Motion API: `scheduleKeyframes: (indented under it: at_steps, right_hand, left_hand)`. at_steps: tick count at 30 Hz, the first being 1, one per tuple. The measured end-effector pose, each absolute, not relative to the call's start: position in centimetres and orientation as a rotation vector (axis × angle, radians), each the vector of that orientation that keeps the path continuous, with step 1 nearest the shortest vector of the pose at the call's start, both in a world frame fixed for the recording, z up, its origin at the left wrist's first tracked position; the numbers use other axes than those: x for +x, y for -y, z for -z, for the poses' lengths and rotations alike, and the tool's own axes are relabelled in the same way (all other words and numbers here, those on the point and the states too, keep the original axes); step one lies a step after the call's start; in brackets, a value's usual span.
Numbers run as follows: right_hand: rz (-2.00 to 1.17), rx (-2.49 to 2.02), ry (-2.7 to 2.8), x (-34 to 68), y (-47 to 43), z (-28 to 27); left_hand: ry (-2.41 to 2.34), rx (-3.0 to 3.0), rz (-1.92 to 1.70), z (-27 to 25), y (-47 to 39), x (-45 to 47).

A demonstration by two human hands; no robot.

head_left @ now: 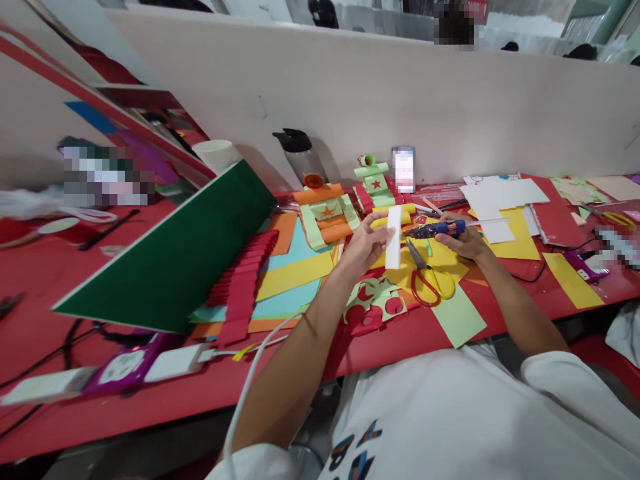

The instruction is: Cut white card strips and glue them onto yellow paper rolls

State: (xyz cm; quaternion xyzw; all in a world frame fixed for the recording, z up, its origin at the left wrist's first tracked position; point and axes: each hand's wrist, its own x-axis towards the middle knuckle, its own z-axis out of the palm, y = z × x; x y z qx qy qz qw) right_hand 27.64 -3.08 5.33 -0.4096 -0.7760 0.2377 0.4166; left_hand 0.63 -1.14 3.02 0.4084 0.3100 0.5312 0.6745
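My left hand (369,241) pinches a narrow white strip (394,243), held upright above the table. A glue gun (431,230), dark blue with a speckled front, is gripped in my right hand (464,241). Its nozzle points left toward the strip, and a clear glue stick (490,221) juts from its rear. Whether the nozzle touches the strip I cannot tell. Below the gun lie scissors (434,285) with red and yellow handles, on yellow paper (453,263). Behind my left hand is rolled yellow paper (400,212), partly hidden.
A green board (175,253) leans at left beside pleated red paper (243,280). Paper crafts (327,213), a bottle (303,157) and a phone (404,170) stand toward the white partition (350,87). A white cable (250,393) crosses near my left arm. Paper scraps (370,307) lie in front.
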Motion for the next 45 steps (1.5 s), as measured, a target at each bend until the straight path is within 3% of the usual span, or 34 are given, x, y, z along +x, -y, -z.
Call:
scheduleKeyframes:
  at_steps: [22,45]
  right_hand:
    - [-0.471,-1.14,1.67,26.9,3.3,-5.6]
    - [-0.694,-1.19,1.842,27.5,3.4,-5.3]
  left_hand:
    - [-0.708,0.96,-1.104,-3.8,1.9,0.9]
    - [-0.721,0.923,-1.205,-3.2,1.2,0.8]
